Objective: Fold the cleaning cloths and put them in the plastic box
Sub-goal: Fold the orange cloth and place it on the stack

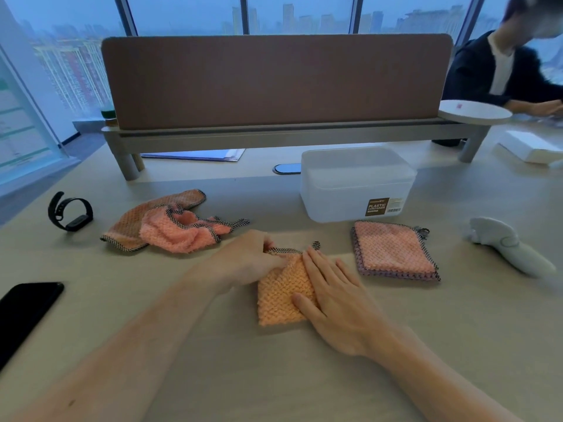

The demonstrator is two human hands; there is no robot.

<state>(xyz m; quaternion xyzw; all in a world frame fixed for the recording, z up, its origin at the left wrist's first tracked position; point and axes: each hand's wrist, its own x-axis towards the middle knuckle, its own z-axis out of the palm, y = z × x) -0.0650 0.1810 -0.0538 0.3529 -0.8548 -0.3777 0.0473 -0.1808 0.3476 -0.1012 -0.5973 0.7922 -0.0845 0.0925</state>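
An orange cleaning cloth (278, 303) lies folded on the table in front of me. My left hand (248, 257) pinches its far top edge with curled fingers. My right hand (330, 295) lies flat on its right half, fingers straight. To the right sits a stack of folded pink cloths (394, 251). At the left, unfolded pink and orange cloths (170, 223) lie crumpled in a heap. Behind the folded stack stands the translucent plastic box (356, 185), with a lid on it as far as I can see.
A black wristband (70, 211) and a black phone (26, 312) lie at the left. A white handheld device (507, 245) is at the right. A brown desk divider (274, 83) runs across the back. Another person (502, 65) sits at the far right.
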